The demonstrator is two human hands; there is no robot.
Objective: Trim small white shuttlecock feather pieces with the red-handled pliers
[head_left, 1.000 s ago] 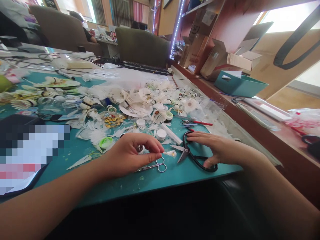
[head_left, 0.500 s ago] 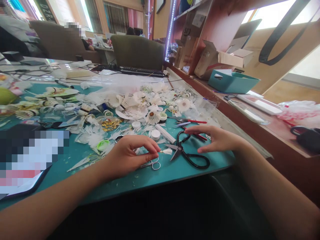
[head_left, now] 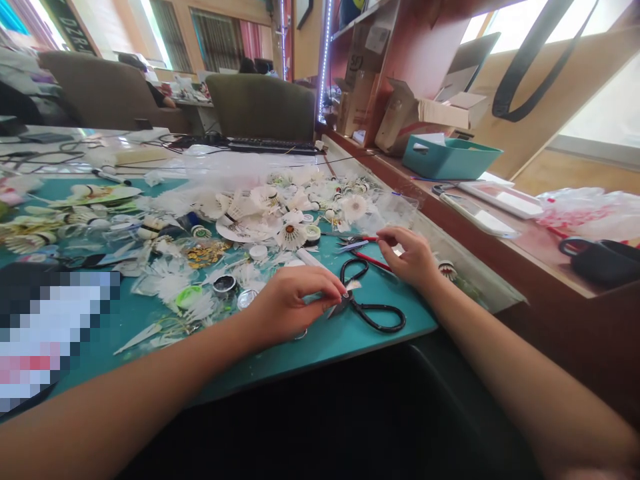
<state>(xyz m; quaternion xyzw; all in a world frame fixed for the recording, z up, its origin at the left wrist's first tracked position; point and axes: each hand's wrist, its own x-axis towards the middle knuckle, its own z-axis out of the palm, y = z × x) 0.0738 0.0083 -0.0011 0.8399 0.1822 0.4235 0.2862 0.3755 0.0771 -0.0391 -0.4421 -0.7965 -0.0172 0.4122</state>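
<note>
My left hand (head_left: pixel 295 303) is closed in a pinch on a small white feather piece (head_left: pixel 354 285), which pokes out past the fingertips. Just below it lie black-handled scissors (head_left: pixel 377 317) on the green mat, their blades partly covered by that hand. My right hand (head_left: pixel 407 257) has its fingers curled round the handle ends of the red-handled pliers (head_left: pixel 370 260), still lying on the mat. Small silver scissors are mostly hidden under my left hand; one ring (head_left: pixel 300 335) shows.
Shuttlecocks (head_left: pixel 291 232), loose white feathers (head_left: pixel 167 277), gold-coloured bits (head_left: pixel 206 253) and small pots (head_left: pixel 225 285) crowd the mat. A phone or tablet (head_left: pixel 55 340) lies at the left. A teal bin (head_left: pixel 450 158) and cardboard boxes (head_left: pixel 425 113) stand on the right-hand shelf.
My right hand has gone from spread fingers above the black-handled scissors to the red handles beyond. My left hand has moved right with the feather piece, over the scissor blades. The view has shifted slightly.
</note>
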